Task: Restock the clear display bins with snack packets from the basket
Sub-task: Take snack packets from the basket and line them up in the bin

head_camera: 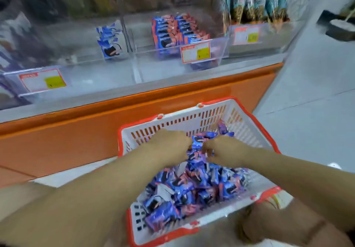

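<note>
Orange counter between basket and bins

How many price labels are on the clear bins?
3: left label on the left bin, middle label on the middle bin, right label below the teal cones. More may be out of view.
</note>
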